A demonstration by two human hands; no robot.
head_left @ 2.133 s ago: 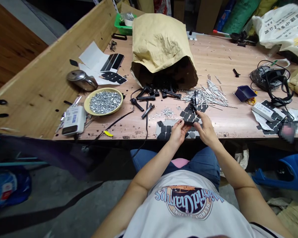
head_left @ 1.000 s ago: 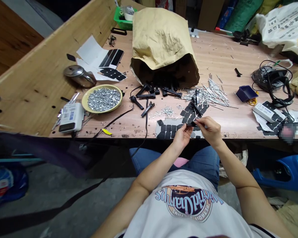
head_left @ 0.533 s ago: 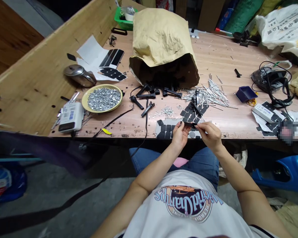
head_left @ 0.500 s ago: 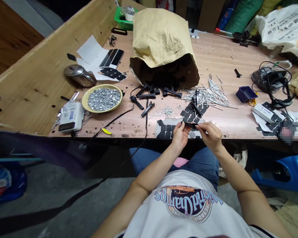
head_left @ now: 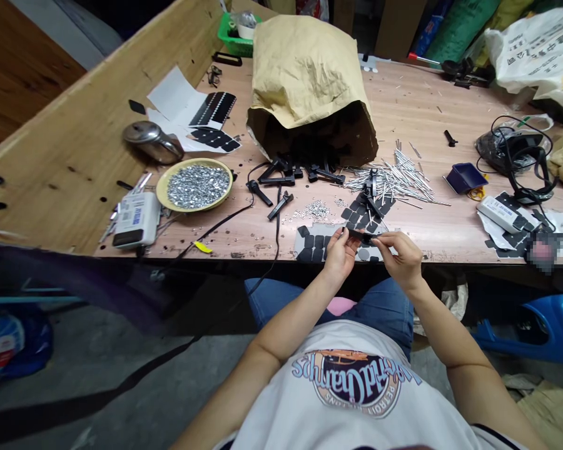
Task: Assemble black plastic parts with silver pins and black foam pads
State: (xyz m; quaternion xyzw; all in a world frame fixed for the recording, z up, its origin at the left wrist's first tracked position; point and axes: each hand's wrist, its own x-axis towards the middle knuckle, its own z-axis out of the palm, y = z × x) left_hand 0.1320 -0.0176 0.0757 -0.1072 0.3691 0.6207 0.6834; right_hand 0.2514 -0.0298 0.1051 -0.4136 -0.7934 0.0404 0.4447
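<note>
Both hands [head_left: 341, 257] [head_left: 401, 255] in a fingertip grip on one slim black piece [head_left: 358, 235].

Workshop: metal rods [head_left: 401, 175] on workbench [head_left: 413, 112]

A tall wooden board [head_left: 89, 125] walls the left side of the bench. Beside it sits a shiny metal pot [head_left: 151, 141] with a lid, and nearer the front edge lies a white device [head_left: 137, 219] with a black end. A small yellow tag [head_left: 202, 247] is near the same edge. At the back left stands a green basket [head_left: 233, 44] holding a white cup [head_left: 246, 29]. To the right are an open dark-blue box [head_left: 464, 177], a black strapped headset [head_left: 510, 175] and, farther back, a white printed bag [head_left: 535, 56]. Behind the bench leans a green sack [head_left: 464, 31]. Below, on the right, is a blue plastic object [head_left: 551, 325]; at far left on the floor, a blue bundle [head_left: 32, 344].
</note>
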